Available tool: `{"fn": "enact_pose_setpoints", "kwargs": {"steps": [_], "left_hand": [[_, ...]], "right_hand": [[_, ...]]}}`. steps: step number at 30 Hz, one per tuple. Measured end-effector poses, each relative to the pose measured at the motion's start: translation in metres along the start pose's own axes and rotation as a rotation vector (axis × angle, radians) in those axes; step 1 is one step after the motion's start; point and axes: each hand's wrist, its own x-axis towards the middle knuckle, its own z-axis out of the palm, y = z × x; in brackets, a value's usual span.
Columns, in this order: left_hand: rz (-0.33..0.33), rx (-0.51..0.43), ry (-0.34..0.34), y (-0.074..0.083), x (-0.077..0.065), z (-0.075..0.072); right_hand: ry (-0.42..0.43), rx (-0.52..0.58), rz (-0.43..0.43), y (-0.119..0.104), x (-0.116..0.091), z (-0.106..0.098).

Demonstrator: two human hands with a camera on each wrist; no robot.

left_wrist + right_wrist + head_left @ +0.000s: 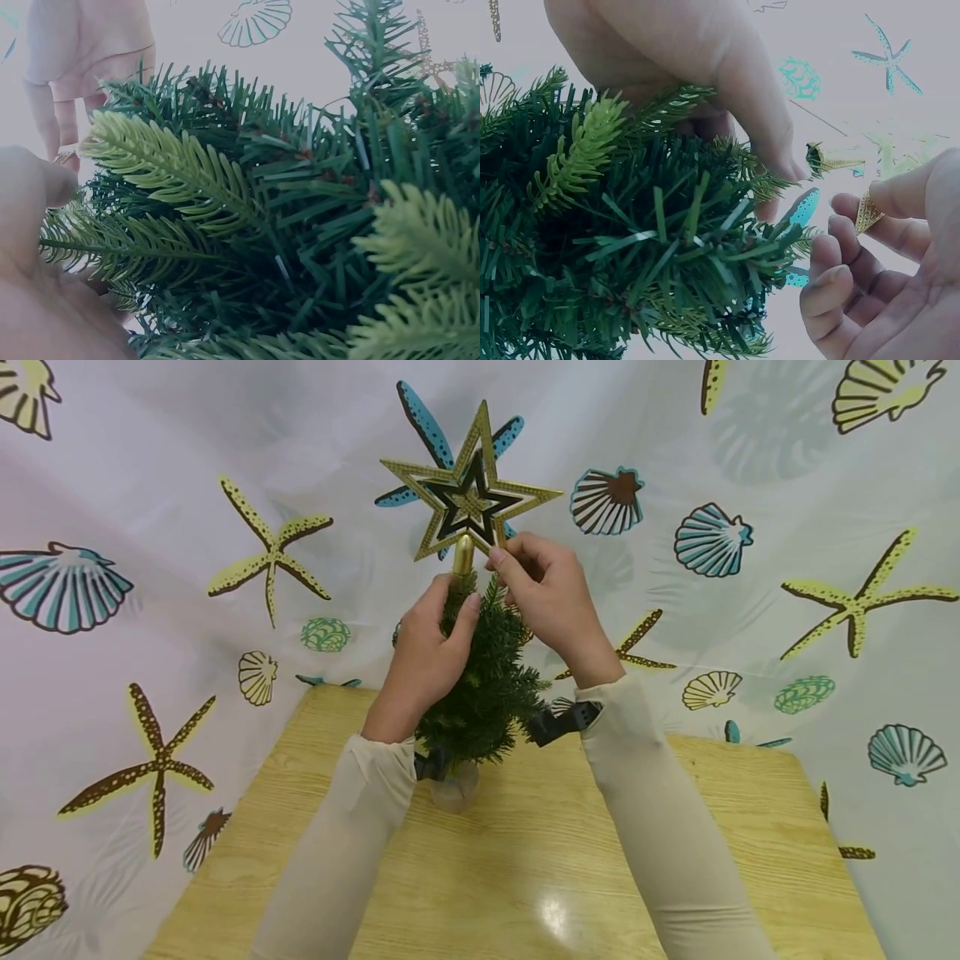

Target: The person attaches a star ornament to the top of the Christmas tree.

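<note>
A small green Christmas tree (487, 702) stands upright on the table, with a gold star topper (471, 506) above its tip. My left hand (427, 652) grips the top of the tree, thumb and fingers on either side of the upper branches, just below the topper's gold socket (463, 556). Between the thumb and fingers of my right hand (555, 597) is the star's lower right point, and the right wrist view shows this gold corner (868, 212) pinched. In the left wrist view, branches (285, 195) hide part of the left fingers.
The wooden table (525, 852) carries the tree's pale round base (453, 789). Behind and at both sides hangs a white cloth (360, 635) printed with shells and starfish. A dark wrist camera mount (562, 724) sticks out beside the tree.
</note>
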Motion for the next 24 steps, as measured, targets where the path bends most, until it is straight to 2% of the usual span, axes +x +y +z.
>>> {"fn": "enact_pose_setpoints", "kwargs": {"steps": [10,19,24], "left_hand": [[0.101,-0.009,0.122,-0.008,-0.004,-0.004],[0.115,0.001,0.147,-0.015,-0.015,-0.009],[0.102,-0.007,0.137,-0.018,-0.02,-0.012]], "right_hand": [[0.022,-0.049,-0.03,-0.002,0.003,-0.004],[0.002,-0.04,-0.047,-0.002,0.004,-0.005],[0.005,-0.018,-0.028,0.001,0.003,-0.009]]}}
